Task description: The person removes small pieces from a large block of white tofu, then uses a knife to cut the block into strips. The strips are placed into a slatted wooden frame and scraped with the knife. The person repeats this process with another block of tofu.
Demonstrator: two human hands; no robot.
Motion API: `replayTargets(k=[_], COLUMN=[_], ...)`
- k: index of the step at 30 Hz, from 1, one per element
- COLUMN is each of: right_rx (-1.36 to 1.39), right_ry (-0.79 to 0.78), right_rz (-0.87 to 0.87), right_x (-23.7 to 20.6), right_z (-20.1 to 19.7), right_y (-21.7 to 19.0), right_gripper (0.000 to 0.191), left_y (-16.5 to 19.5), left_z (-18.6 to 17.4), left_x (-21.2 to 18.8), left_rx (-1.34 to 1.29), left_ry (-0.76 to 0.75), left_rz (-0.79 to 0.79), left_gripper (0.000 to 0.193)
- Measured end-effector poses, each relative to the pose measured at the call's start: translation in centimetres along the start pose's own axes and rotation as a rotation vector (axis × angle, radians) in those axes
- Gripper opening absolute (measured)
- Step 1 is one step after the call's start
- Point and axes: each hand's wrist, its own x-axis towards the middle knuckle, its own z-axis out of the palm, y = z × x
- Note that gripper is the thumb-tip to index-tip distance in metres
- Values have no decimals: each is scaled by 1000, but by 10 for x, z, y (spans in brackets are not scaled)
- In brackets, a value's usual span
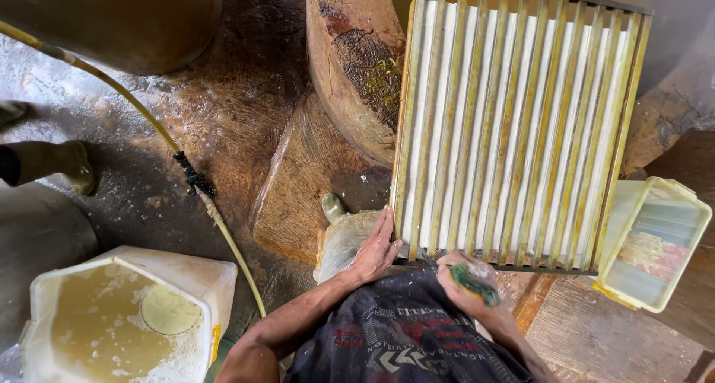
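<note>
- At the near edge of the slatted tray (514,122), I see the left hand (377,247) flat and open against its corner, likely steadying it.
- Right hand (469,282) is closed around a green tool (474,285), at the tray's bottom rail.
- Tray leans on the wooden block (357,63), just ahead of both hands.

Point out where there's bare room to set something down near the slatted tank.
Free: the wet floor between the hose and the log, and the plank below the small tray. Crowded: the tank's near edge, where the left hand and right hand rest.
</note>
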Motion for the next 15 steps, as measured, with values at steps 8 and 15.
replayTargets(k=[8, 15], right_rx=[1063, 984], right_ry=[408, 479], right_rz=[648, 698], right_x=[199, 282], right_z=[51, 88], right_y=[201, 203], right_gripper=[34, 30], left_y=[5, -1], left_z=[-3, 1], left_x=[0, -1], left_rx=[-18, 47], left_ry=[24, 81], left_rz=[20, 84], left_gripper=[80, 79])
